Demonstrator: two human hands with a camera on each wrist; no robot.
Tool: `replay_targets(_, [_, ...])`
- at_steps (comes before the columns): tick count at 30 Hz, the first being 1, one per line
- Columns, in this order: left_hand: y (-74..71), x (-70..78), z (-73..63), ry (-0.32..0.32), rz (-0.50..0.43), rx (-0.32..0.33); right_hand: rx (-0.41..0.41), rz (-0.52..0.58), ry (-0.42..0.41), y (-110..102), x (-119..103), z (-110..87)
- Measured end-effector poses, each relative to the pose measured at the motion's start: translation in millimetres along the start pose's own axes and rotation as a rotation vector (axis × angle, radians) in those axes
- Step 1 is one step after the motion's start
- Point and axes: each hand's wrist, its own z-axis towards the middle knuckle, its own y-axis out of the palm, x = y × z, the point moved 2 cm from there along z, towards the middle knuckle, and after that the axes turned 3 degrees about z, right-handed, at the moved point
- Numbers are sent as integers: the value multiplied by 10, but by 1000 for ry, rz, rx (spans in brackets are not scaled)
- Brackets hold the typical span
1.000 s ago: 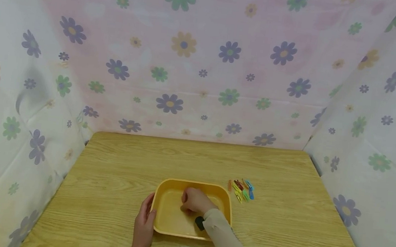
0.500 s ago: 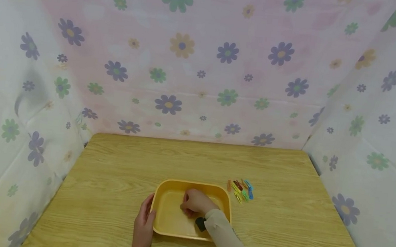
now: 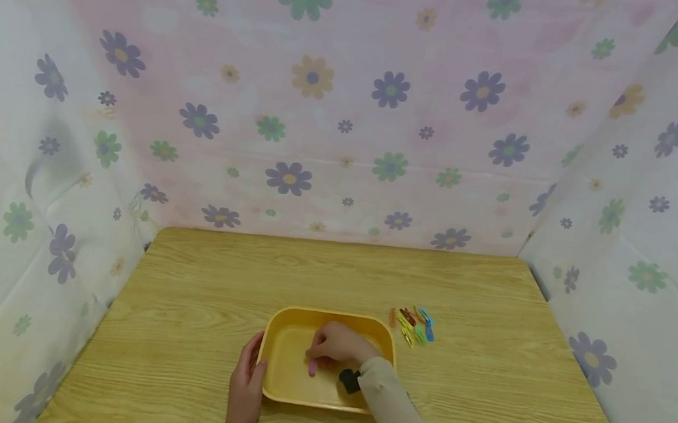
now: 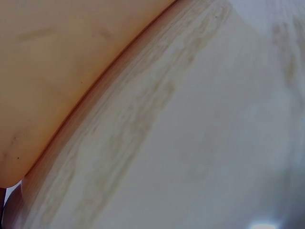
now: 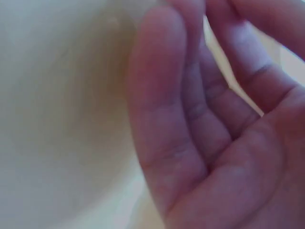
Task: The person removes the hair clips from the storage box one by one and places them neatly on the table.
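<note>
A yellow plastic tray (image 3: 283,386) stands near the front of the table. My left hand (image 3: 247,381) holds its left side, thumb at the rim and fingers along the outer wall. In the left wrist view the tray's wall (image 4: 57,62) fills the upper left corner. Inside the tray, my right hand (image 3: 342,345) has its fingers curled, and a small pink clip (image 3: 313,368) sticks out below the fingertips. The right wrist view shows the curled fingers (image 5: 159,95) close over the tray floor; the fingertips' hold on the clip is hidden there.
Several small coloured clips (image 3: 410,326), orange, brown, yellow, green and blue, lie on the wooden table (image 3: 214,281) just beyond the tray's right corner. A flowered cloth (image 3: 345,150) encloses the back and both sides.
My right hand has shifted and turned slightly within the tray, its wrist moving a little right. The pink clip now shows below its fingers. My left hand stays on the tray.
</note>
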Motion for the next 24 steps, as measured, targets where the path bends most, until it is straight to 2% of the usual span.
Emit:
replay_targets(6, [4,4,0,1,-7,-6,-14,-25,-44,-46,-19,-31])
replay_targets(12, [1,11,-3,9,-12,-12,-35,27,-68,-67,-10,-39])
replay_targets(24, [-4,9,-5,-15,-22,-19,19,87,-73,-113,-66,-127])
